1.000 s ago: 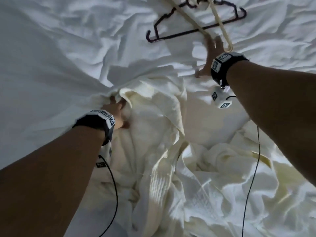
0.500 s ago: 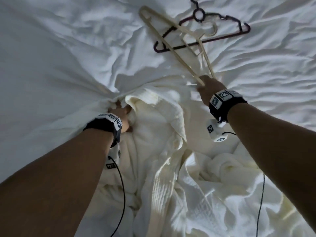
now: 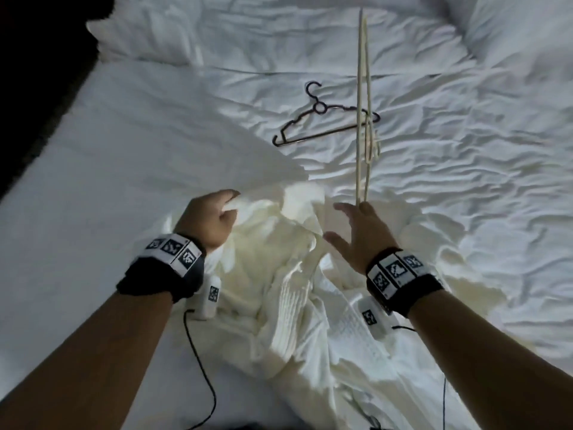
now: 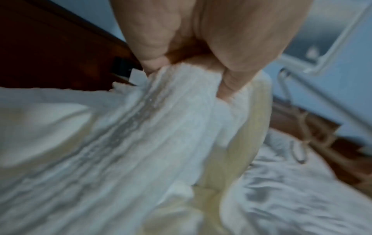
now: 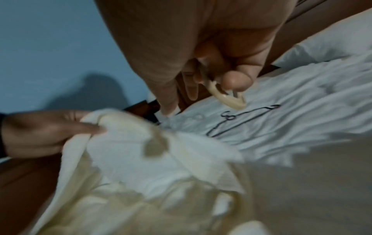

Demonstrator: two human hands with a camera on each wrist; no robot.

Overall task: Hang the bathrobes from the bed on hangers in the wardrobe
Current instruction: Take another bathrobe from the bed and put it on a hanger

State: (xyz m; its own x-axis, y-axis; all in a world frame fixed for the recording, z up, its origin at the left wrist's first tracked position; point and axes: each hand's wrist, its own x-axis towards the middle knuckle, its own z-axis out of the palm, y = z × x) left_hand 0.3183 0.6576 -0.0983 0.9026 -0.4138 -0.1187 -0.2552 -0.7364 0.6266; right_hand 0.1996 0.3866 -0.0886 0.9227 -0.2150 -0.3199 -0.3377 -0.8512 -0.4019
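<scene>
A cream bathrobe [image 3: 294, 274] lies crumpled on the white bed. My left hand [image 3: 228, 206] grips a bunched fold of its upper edge [image 4: 181, 89] and holds it raised. My right hand [image 3: 359, 209] holds a cream plastic hanger [image 3: 362, 119] by one end, so it stands edge-on above the robe. In the right wrist view curled fingers clamp the hanger's curved end [image 5: 227, 98], while the thumb and forefinger stretch out. A dark thin hanger [image 3: 310, 125] lies flat on the sheet beyond both hands.
More cream robe fabric [image 3: 449, 274] is heaped to the right of my right arm. Pillows [image 3: 139, 41] lie at the head of the bed. The bed's left edge [image 3: 46, 135] drops to a dark floor. Wrist cables trail across the robe.
My right hand took the cream hanger off the sheet, drew it toward the robe and raised it on end. My left hand lifted the robe's edge higher.
</scene>
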